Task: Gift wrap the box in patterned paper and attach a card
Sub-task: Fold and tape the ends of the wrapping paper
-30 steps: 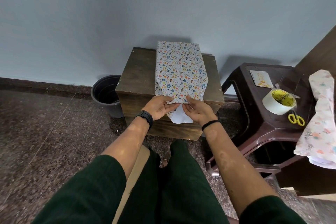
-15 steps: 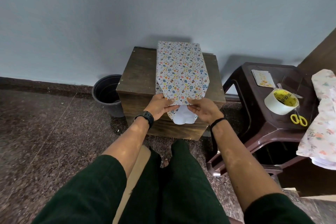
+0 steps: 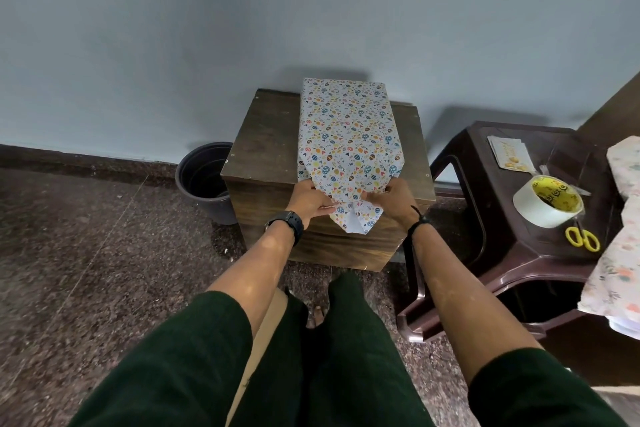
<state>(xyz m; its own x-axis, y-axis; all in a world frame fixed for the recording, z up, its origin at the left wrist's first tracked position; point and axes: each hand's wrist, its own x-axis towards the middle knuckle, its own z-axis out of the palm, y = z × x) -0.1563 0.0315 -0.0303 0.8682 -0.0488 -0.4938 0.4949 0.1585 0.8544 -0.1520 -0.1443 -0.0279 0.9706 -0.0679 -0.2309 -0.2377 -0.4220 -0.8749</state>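
Pale blue wall (image 3: pixel 173 28); speckled dark floor (image 3: pixel 86 270); wooden cabinet (image 3: pixel 266 135); brown plastic stool (image 3: pixel 491 218).

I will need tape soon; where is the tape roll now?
In the head view, the tape roll lies on the brown plastic stool at the right, between the card and the yellow scissors.

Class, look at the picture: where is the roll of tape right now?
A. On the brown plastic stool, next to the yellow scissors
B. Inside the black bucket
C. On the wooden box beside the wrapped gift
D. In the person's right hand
A: the roll of tape sits on the brown plastic stool just behind the yellow scissors, while both hands are busy at the paper's folded end.
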